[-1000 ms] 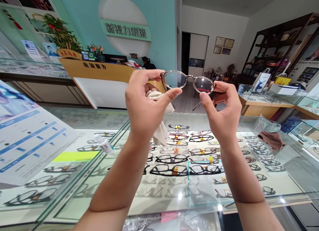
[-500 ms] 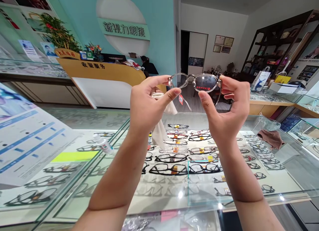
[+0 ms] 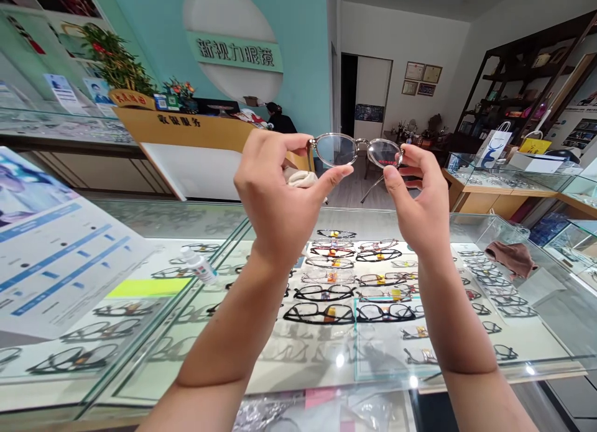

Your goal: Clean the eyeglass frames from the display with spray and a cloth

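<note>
A pair of clear-rimmed eyeglasses [image 3: 362, 143] is held up in the air above the glass counter, lenses facing me. My left hand [image 3: 280, 186] pinches its left end between thumb and fingers. Tucked in that same palm is a cream cloth [image 3: 301, 178], mostly covered by the hand. At the other end, my right hand [image 3: 417, 196] grips the rim and hinge with thumb and forefinger. Red lettering shows on the right lens. One temple arm hangs down behind the right lens.
Below my arms, the glass display case [image 3: 308, 357] holds rows of eyeglasses [image 3: 325, 293]. A small white bottle [image 3: 198, 265] and a printed board [image 3: 60, 252] stand to the left. A brown cloth [image 3: 510, 260] lies at right. Beyond, a person [image 3: 280, 119] is behind the wooden reception desk [image 3: 186, 137].
The eyeglasses have turned, so the right end now tilts away and lower. My right hand has moved left. The cloth in my left hand hangs down less, and the red tag is out of sight.
</note>
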Available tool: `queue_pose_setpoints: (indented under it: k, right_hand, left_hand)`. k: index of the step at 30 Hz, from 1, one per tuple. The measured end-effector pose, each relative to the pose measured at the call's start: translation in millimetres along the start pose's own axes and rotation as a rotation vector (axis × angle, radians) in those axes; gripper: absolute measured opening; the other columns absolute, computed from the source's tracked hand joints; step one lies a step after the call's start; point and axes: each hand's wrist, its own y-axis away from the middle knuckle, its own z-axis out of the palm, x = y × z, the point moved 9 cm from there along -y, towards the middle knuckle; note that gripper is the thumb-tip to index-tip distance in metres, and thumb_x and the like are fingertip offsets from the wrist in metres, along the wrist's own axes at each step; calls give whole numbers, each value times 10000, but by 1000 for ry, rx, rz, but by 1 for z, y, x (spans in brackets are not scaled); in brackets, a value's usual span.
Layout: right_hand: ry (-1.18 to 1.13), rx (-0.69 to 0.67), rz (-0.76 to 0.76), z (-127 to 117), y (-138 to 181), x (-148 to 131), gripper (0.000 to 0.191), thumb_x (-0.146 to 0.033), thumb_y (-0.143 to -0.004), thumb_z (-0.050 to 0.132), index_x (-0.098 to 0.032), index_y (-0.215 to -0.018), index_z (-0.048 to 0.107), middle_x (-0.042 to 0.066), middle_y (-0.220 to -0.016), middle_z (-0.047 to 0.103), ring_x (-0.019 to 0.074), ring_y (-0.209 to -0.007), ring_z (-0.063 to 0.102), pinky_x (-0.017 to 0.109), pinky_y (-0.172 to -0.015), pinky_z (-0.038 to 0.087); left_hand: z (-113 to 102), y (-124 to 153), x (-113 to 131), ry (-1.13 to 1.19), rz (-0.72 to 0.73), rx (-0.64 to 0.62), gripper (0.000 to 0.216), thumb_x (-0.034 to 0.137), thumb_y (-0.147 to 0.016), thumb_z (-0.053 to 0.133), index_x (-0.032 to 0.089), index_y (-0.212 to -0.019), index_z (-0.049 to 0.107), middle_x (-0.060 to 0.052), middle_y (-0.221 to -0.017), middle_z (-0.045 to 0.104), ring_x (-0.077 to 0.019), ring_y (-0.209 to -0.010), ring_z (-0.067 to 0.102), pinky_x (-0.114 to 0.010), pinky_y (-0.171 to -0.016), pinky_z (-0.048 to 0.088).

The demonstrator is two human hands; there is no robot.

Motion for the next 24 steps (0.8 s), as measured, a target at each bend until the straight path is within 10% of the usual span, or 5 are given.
queue_pose_setpoints:
  k: [7, 24]
  right_hand:
    - [-11, -10, 17, 3, -1, 4, 397, -543, -1070, 612, -288, -1374, 622, 105, -1343, 659, 274, -1208, 647, 496, -1039, 575]
    - [-15, 55, -38, -2, 0, -3, 440, -564, -1061, 622, -317, -1424, 593, 107, -1340, 629, 314, -1265, 619, 559, -1059, 553]
  left_hand:
    - [6, 5, -8, 109, -106, -110, 460, 678, -833, 825, 343, -1114, 680, -69, -1069, 677, -307, -1257, 614, -459, -813, 624]
    - [7, 0, -9, 9, -89, -36, 492, 672, -774, 878, 332, -1097, 727, -42, -1042, 744, -266, -1046, 708, -431, -778, 631]
